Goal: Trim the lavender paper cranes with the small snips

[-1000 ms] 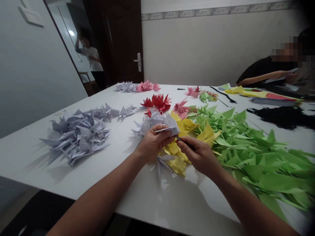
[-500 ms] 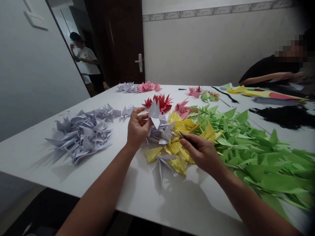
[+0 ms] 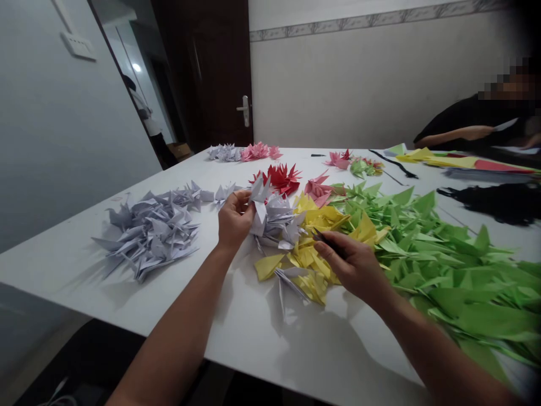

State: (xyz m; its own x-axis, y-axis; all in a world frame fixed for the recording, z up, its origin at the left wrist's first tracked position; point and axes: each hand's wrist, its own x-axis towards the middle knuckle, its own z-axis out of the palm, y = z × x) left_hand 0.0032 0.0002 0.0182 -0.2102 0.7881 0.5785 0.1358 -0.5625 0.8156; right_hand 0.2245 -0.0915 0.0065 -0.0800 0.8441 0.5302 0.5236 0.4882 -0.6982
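Observation:
A folded white paper crane is pinched between the thumb and fingers of my left hand. My right hand is closed around a small dark pointed tool; its tip points left, and the palm hides the rest. Beneath and between the hands lie more white cranes and yellow folded paper cranes. A big heap of green folded paper spreads right of my right hand. Left of my left hand is a pile of white cranes.
Red cranes and a pink one sit beyond my hands. Smaller piles of white and pink cranes lie at the table's far edge. Black strands and coloured paper sheets are near a person at right.
My left hand has tilted the white crane and brought it slightly left and down. The view has shifted a little. The person in the doorway has moved partly behind the wall edge.

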